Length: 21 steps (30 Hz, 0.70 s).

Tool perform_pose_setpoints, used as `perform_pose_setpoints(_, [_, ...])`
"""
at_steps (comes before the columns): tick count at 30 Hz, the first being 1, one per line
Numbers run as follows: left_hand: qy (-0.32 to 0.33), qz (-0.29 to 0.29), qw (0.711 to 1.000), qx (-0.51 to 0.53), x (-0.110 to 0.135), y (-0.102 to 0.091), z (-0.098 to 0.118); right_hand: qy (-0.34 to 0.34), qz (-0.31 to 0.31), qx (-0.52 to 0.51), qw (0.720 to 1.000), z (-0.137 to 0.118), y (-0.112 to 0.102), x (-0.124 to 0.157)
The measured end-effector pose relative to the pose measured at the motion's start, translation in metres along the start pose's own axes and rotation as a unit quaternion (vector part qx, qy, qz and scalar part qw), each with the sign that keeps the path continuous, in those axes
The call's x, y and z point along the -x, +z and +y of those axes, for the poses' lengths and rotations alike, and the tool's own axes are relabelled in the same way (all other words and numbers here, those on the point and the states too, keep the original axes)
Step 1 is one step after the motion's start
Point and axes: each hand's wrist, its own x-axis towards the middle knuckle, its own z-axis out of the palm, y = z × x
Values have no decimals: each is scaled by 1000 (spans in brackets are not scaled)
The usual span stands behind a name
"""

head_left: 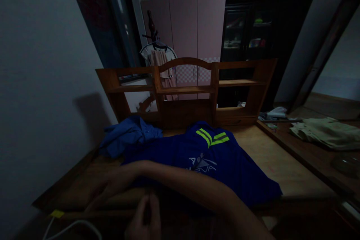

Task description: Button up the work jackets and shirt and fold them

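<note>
A dark blue work jacket (174, 148) with yellow-green reflective strips and pale lettering lies spread on the wooden bed board (270, 153). My right arm crosses over its lower part from the lower right. At the arm's end, my right hand (108, 187) is over the board's near left edge, its fingers stretched out and apart, apparently holding nothing. Below that forearm is my left hand (144, 215), with thumb and fingers pinched together and pointing up, close to the jacket's near edge. Whatever is in that pinch, if anything, is too dark to make out.
A crumpled lighter blue garment (129, 133) lies by the left wall. Behind the jacket rises a wooden headboard with shelves (185, 90). A white cable (78, 223) with a yellow tag runs at the lower left. Folded beige cloth (327, 131) lies at the right.
</note>
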Motion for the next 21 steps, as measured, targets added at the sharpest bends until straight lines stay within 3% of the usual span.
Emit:
perform_pose_setpoints(3, [157, -21, 987, 17, -31, 1, 39, 0, 162, -44, 986, -25, -15, 98])
perform_pose_setpoints(5, [226, -53, 972, -23, -56, 15, 61, 9, 279, -39, 959, -36, -19, 168])
perform_pose_setpoints(7, [271, -120, 953, -64, -77, 37, 75, 62, 407, -2, 911, -33, -21, 232])
perform_pose_setpoints(9, [306, -185, 927, -114, -92, 62, 83, 171, 539, 35, 824, -20, -20, 285])
perform_pose_setpoints(10, [324, -210, 912, -136, -97, 75, 87, 199, 573, 45, 794, -11, -17, 309])
perform_pose_setpoints(13, [365, -268, 875, -171, -107, 106, 101, 254, 625, 62, 735, 17, -3, 366])
perform_pose_setpoints(15, [362, -288, 870, -170, -112, 119, 113, 281, 645, 74, 707, 31, 13, 393])
perform_pose_setpoints(21, [337, -269, 892, -132, -124, 128, 128, 345, 628, 136, 684, 58, 51, 429])
